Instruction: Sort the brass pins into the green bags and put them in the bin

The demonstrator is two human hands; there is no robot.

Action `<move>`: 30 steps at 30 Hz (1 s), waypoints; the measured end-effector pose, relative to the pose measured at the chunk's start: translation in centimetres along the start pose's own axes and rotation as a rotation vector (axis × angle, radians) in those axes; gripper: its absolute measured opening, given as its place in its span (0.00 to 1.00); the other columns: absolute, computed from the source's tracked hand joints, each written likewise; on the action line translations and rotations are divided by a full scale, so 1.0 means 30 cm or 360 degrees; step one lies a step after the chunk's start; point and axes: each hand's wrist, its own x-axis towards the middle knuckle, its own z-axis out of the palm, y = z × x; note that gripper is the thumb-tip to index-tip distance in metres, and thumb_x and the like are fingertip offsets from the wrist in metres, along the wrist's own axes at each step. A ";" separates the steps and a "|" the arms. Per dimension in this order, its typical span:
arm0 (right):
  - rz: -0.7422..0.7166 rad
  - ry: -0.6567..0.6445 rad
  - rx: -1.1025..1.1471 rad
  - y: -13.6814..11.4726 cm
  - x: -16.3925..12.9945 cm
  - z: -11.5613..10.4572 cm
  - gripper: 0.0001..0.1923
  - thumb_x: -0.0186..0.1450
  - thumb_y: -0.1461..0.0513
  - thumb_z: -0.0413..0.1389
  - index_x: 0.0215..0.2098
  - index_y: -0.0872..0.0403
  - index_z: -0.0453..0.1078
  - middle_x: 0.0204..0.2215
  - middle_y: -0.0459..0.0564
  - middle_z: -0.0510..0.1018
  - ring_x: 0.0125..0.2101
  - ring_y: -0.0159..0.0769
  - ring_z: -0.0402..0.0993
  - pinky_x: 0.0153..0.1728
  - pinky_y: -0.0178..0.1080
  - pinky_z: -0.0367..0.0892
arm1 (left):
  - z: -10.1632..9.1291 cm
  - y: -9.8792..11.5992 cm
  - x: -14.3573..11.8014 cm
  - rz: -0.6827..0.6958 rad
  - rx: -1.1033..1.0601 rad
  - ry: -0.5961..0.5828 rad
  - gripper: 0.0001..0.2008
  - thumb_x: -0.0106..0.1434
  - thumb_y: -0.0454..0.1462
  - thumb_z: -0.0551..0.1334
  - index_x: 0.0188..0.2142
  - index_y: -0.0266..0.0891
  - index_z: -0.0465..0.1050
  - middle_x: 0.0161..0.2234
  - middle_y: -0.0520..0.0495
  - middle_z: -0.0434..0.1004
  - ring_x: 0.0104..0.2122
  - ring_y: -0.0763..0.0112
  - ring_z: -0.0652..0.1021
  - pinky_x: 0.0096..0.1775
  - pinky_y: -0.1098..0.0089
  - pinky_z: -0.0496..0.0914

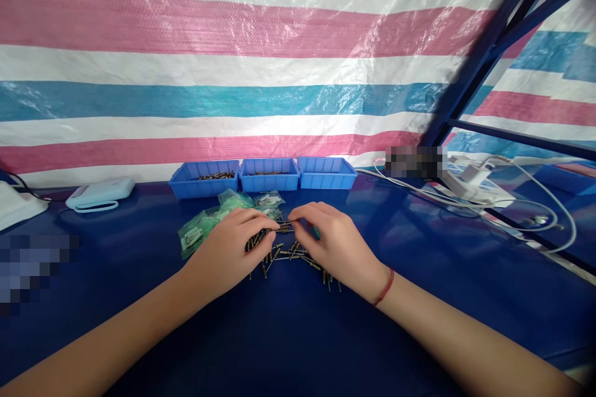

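A loose heap of small brass-coloured pins (279, 254) lies on the dark blue table (298, 335). My left hand (233, 248) and my right hand (335, 245) rest over the heap, fingertips meeting above it around one small pin (285, 227) pinched between them. A red thread circles my right wrist. Small green plastic bags (205, 226) with metal parts inside lie just left of and behind my left hand. The palms hide part of the heap.
Three blue plastic bins (269, 175) stand in a row at the back; the left and middle ones hold small dark parts. A white device (100, 193) sits at back left. White cables and a charger (479, 183) trail at right. A striped tarp hangs behind.
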 end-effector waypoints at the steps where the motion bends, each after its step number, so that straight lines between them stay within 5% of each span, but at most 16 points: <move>1: 0.0025 0.0072 0.0056 -0.003 0.001 -0.004 0.07 0.64 0.68 0.52 0.38 0.54 0.71 0.33 0.48 0.78 0.33 0.35 0.72 0.36 0.38 0.66 | -0.001 0.006 0.001 -0.0048 -0.0025 -0.0013 0.10 0.66 0.38 0.56 0.42 0.43 0.75 0.40 0.48 0.78 0.42 0.63 0.75 0.45 0.62 0.68; 9: 0.0327 0.0206 0.0737 -0.037 0.000 0.003 0.04 0.65 0.63 0.54 0.36 0.53 0.71 0.31 0.45 0.77 0.28 0.31 0.70 0.30 0.35 0.66 | -0.001 0.039 -0.001 -0.0431 -0.0398 0.0018 0.12 0.64 0.45 0.58 0.42 0.47 0.76 0.26 0.53 0.75 0.24 0.70 0.73 0.27 0.70 0.68; 16: 0.0373 0.0097 0.1039 -0.047 -0.004 0.015 0.04 0.64 0.62 0.55 0.36 0.53 0.72 0.31 0.46 0.77 0.31 0.32 0.72 0.33 0.36 0.68 | 0.003 0.048 -0.002 -0.0582 -0.0664 0.0228 0.10 0.62 0.45 0.60 0.38 0.46 0.77 0.35 0.51 0.81 0.31 0.67 0.78 0.27 0.71 0.70; 30: 0.0371 -0.0046 0.0917 -0.062 -0.004 0.020 0.05 0.65 0.62 0.53 0.33 0.53 0.70 0.28 0.45 0.74 0.28 0.31 0.69 0.30 0.34 0.65 | -0.001 0.067 -0.005 -0.0564 -0.0719 0.0270 0.09 0.62 0.44 0.60 0.37 0.46 0.77 0.34 0.51 0.81 0.29 0.67 0.78 0.26 0.71 0.72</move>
